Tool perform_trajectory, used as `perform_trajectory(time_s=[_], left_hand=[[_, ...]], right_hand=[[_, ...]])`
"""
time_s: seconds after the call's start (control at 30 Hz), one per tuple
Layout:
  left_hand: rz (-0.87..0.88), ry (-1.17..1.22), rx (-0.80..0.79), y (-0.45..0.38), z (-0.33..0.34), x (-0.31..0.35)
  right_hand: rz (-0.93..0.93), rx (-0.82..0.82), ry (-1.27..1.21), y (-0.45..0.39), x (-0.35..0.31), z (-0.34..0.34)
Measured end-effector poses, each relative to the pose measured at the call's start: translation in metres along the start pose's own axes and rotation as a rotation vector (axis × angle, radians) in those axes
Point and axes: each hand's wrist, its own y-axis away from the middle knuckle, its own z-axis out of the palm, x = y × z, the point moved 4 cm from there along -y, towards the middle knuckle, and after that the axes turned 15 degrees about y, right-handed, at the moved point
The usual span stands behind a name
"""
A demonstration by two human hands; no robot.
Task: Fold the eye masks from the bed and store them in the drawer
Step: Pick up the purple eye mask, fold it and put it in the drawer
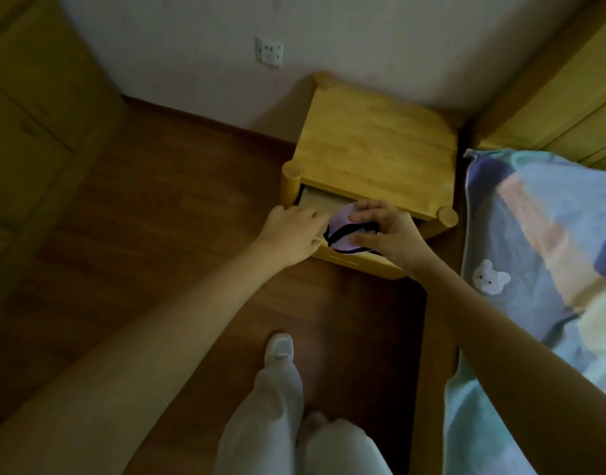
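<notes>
A folded lilac eye mask [342, 231] with a black strap is held over the pulled-out drawer [359, 260] of a wooden nightstand [373, 149]. My right hand [387, 234] is shut on the mask, thumb below and fingers on top. My left hand [294, 234] rests on the drawer's left front corner, fingers reaching over its edge toward the mask. The drawer's inside is mostly hidden by both hands; a pale strip of its bottom [315, 200] shows at the left.
The bed [534, 241] with a pastel cover and a white bunny patch lies to the right of the nightstand. A wooden wardrobe [30, 132] stands at the left. My leg and white shoe [279, 351] are on the wood floor below the drawer.
</notes>
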Motion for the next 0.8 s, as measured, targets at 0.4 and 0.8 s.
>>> perform_trajectory(time_s=[0.4, 0.8], left_hand=[[-0.01, 0.129, -0.037, -0.146, 0.146, -0.068], [-0.074, 0.236, -0.199, -0.2, 0.237, -0.107]], right_hand=[[0.174, -0.079, -0.053, -0.149, 0.158, 0.092], [0.076, -0.217, 0.09, -0.208, 0.247, 0.169]])
